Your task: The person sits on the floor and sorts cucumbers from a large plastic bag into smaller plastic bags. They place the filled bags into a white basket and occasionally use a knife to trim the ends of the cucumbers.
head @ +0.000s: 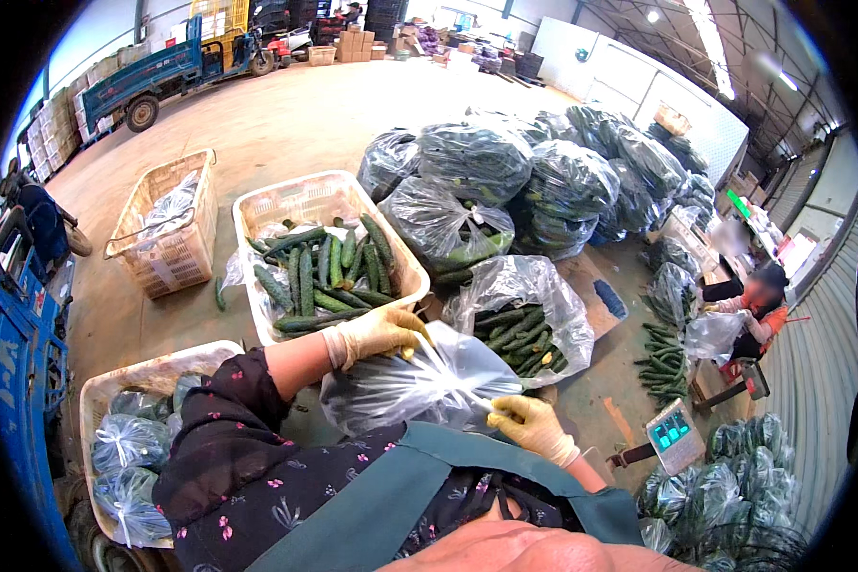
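A clear plastic bag (407, 390) with dark contents lies in front of me, its top pulled taut between both gloved hands. My left hand (379, 334) grips one gathered side of the bag's mouth. On the other side, my right hand (533, 425) pinches a twisted end of the plastic. Just beyond is an open clear bag (568, 314) holding several cucumbers (518, 336). To its left, a cream plastic crate (336, 187) contains loose cucumbers (307, 279), close to my left wrist.
Filled bags (475, 161) are heaped beyond the crate. Another crate (179, 264) stands left; a crate of tied bags (89, 429) is beside me. At right are a digital scale (676, 436), a cucumber pile (661, 361) and a seated person (758, 314). A blue vehicle (21, 372) borders the left.
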### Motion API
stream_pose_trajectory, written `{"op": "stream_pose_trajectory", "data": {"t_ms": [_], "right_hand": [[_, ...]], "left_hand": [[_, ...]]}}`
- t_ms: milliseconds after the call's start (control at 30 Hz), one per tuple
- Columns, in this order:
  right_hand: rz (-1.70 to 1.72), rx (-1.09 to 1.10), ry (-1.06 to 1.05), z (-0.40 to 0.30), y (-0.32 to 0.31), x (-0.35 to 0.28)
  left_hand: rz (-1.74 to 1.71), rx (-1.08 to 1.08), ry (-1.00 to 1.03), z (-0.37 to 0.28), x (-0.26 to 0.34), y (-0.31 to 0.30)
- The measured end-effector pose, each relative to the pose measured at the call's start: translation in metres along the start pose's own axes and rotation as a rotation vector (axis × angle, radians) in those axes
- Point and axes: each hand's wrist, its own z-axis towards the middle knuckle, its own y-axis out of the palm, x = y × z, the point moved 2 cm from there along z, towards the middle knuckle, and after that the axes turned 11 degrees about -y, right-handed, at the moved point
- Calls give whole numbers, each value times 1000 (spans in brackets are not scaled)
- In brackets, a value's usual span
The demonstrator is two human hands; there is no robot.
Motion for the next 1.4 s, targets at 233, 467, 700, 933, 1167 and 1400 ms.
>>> {"op": "stream_pose_trajectory", "data": {"t_ms": [233,467,700,933,1167,1400], "right_hand": [[-142,-59,-66,35,-11,-37],[-422,-196,-133,6,17,19],[311,117,-216,10,18,-12],[1384,-95,-10,42,32,-41],[1276,-202,-25,58,27,-52],[1202,-276,88,83,36,-46]], "left_hand": [[880,-123,171,-15,13,1],[116,91,-222,11,14,-2],[-280,52,-30,-42,28,21],[-501,-272,-124,-73,56,44],[-414,-78,-335,-82,57,44],[-70,-142,-67,-74,56,45]]}}
